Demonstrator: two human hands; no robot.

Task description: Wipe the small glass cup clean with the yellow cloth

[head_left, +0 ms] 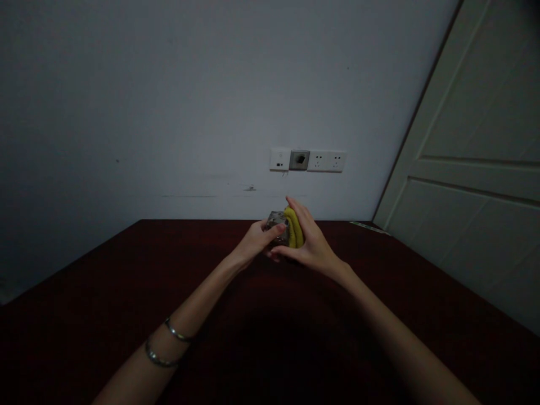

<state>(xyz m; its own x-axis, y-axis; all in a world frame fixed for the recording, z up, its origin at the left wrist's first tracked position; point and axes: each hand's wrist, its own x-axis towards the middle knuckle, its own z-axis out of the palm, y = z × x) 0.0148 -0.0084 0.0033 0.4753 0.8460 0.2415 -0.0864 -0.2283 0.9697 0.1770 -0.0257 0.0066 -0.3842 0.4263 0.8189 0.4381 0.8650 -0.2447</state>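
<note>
A small, clear, faceted object, glass-like (277, 219), is held up over the dark red table. My left hand (257, 241) wraps around it from the left, thumb across its front. Against its right side lies a folded yellow cloth (296, 229). My right hand (313, 239) is curved around the cloth, with its thumb below and fingers above, pressing it to the object. The dim light hides what kind of object it is. Two silver bangles (158, 358) circle my left forearm.
The dark red tabletop (126, 275) reaches back to a pale wall (189, 112). Sockets (327, 161) and a grey wall plate (299, 160) sit above its far edge. A flat, pale strip (369, 227) lies at the back right, near a panelled door (476, 169).
</note>
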